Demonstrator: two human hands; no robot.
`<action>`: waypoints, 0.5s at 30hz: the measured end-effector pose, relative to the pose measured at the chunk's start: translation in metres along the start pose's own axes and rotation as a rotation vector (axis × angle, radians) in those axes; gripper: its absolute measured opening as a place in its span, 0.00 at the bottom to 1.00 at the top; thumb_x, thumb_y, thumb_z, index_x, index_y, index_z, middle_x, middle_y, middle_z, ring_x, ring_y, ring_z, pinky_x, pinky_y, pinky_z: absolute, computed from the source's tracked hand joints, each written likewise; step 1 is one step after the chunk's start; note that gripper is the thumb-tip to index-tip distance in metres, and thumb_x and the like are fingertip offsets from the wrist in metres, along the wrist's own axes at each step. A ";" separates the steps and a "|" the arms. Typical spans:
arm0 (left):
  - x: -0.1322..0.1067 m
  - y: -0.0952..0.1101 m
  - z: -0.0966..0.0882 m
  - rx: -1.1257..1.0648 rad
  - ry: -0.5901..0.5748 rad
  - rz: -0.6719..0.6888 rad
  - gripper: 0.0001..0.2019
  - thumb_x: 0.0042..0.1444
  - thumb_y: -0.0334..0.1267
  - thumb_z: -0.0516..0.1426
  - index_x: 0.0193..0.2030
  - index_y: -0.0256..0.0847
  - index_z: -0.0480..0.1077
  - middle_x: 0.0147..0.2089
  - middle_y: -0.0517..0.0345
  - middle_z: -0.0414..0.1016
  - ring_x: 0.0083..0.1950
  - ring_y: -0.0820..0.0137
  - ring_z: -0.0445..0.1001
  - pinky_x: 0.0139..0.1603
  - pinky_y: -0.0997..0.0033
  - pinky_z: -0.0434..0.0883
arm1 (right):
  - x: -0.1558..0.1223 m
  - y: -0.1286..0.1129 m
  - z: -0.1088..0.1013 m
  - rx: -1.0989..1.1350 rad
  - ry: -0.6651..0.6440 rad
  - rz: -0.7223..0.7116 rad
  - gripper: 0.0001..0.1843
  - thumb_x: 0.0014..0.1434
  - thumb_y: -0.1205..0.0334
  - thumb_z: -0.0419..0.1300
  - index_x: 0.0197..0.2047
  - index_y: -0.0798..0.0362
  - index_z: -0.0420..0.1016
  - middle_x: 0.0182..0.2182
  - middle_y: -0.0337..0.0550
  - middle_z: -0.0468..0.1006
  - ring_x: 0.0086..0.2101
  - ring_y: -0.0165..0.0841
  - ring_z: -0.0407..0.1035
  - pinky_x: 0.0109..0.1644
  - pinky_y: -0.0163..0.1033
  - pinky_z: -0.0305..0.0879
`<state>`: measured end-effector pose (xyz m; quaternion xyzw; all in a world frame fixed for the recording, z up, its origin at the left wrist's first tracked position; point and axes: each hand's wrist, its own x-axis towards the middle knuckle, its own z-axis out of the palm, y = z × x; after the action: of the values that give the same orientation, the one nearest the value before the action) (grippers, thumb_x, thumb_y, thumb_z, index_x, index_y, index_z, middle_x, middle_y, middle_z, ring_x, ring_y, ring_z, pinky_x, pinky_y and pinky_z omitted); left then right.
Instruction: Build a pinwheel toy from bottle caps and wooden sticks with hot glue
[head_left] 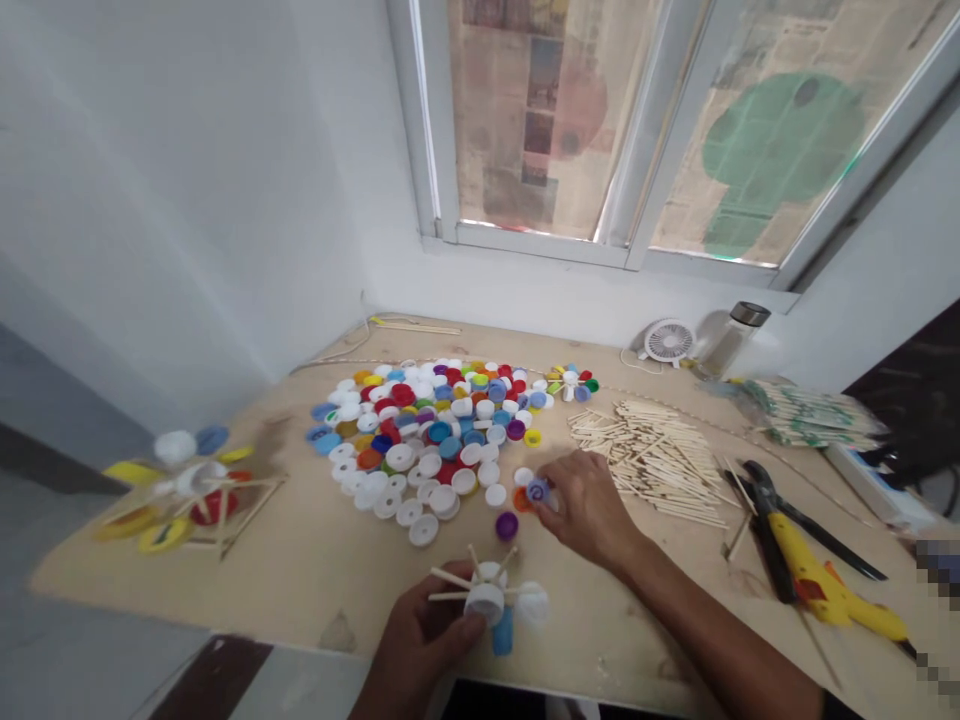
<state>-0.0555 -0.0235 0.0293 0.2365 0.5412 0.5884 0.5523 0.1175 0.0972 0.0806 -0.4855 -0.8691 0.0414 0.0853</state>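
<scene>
My left hand (420, 640) is closed on a small wheel (487, 595) made of a white bottle cap with wooden sticks radiating from it, a white cap and a blue cap fixed on two spokes, near the table's front edge. My right hand (585, 505) reaches over the table and pinches a bluish-purple cap (537, 490) beside an orange cap and a loose purple cap (507, 524). A large heap of coloured and white bottle caps (427, 430) lies just beyond the hands.
A finished cap-and-stick wheel (184, 490) lies at the left. A pile of wooden sticks (652, 455) lies at the right, then a yellow glue gun (821, 585), black pliers, a small white fan (667, 342), a jar and a packet of sticks (810, 415).
</scene>
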 end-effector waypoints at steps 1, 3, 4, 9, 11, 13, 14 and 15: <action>0.000 0.000 -0.001 -0.002 0.011 -0.008 0.24 0.24 0.48 0.72 0.31 0.40 0.78 0.31 0.54 0.83 0.34 0.62 0.78 0.38 0.69 0.72 | -0.011 0.000 -0.002 0.009 -0.005 -0.032 0.10 0.59 0.58 0.57 0.42 0.50 0.74 0.38 0.42 0.78 0.43 0.37 0.66 0.50 0.43 0.52; 0.001 -0.001 -0.002 -0.018 0.034 -0.026 0.26 0.23 0.49 0.72 0.33 0.40 0.78 0.32 0.52 0.83 0.35 0.61 0.79 0.39 0.68 0.73 | -0.030 -0.003 -0.001 0.018 -0.020 -0.090 0.09 0.59 0.58 0.57 0.42 0.49 0.73 0.37 0.41 0.77 0.43 0.37 0.66 0.51 0.43 0.51; 0.002 -0.002 -0.002 -0.029 0.045 -0.034 0.27 0.23 0.50 0.72 0.33 0.39 0.77 0.33 0.51 0.83 0.36 0.60 0.79 0.39 0.68 0.73 | -0.036 -0.006 0.001 0.017 -0.029 -0.114 0.09 0.58 0.59 0.58 0.41 0.49 0.73 0.37 0.41 0.77 0.42 0.38 0.66 0.51 0.43 0.51; 0.006 -0.007 -0.003 -0.042 0.081 -0.047 0.28 0.21 0.50 0.73 0.33 0.40 0.76 0.30 0.52 0.83 0.38 0.56 0.80 0.44 0.62 0.73 | -0.035 -0.011 0.017 -0.018 -0.028 -0.121 0.09 0.57 0.61 0.59 0.41 0.53 0.73 0.37 0.48 0.77 0.42 0.42 0.66 0.52 0.48 0.51; 0.006 -0.008 -0.003 -0.035 0.085 -0.038 0.28 0.21 0.49 0.73 0.33 0.40 0.77 0.32 0.51 0.83 0.39 0.55 0.80 0.45 0.61 0.73 | -0.025 -0.009 0.021 -0.025 -0.011 -0.090 0.09 0.58 0.63 0.57 0.42 0.55 0.73 0.37 0.50 0.77 0.42 0.42 0.66 0.52 0.50 0.51; 0.006 -0.008 -0.002 -0.033 0.090 -0.030 0.29 0.21 0.49 0.73 0.34 0.40 0.77 0.35 0.49 0.84 0.41 0.54 0.80 0.45 0.61 0.73 | -0.018 -0.006 0.022 -0.019 0.003 -0.068 0.09 0.59 0.66 0.56 0.43 0.55 0.74 0.39 0.51 0.77 0.43 0.42 0.66 0.52 0.49 0.51; 0.006 -0.008 -0.002 -0.033 0.094 -0.026 0.29 0.21 0.49 0.73 0.34 0.39 0.77 0.35 0.49 0.84 0.41 0.53 0.80 0.45 0.61 0.73 | -0.016 -0.005 0.021 -0.011 0.007 -0.065 0.11 0.59 0.67 0.56 0.45 0.55 0.73 0.40 0.51 0.77 0.43 0.42 0.66 0.53 0.49 0.51; 0.006 -0.007 -0.002 -0.030 0.098 -0.020 0.29 0.21 0.49 0.73 0.34 0.39 0.78 0.35 0.49 0.84 0.41 0.52 0.80 0.45 0.59 0.74 | -0.016 -0.004 0.019 -0.001 0.012 -0.064 0.12 0.59 0.67 0.56 0.47 0.54 0.73 0.41 0.50 0.77 0.44 0.42 0.66 0.53 0.49 0.51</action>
<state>-0.0558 -0.0200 0.0203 0.1936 0.5610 0.6018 0.5345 0.1184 0.0816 0.0607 -0.4576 -0.8837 0.0355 0.0914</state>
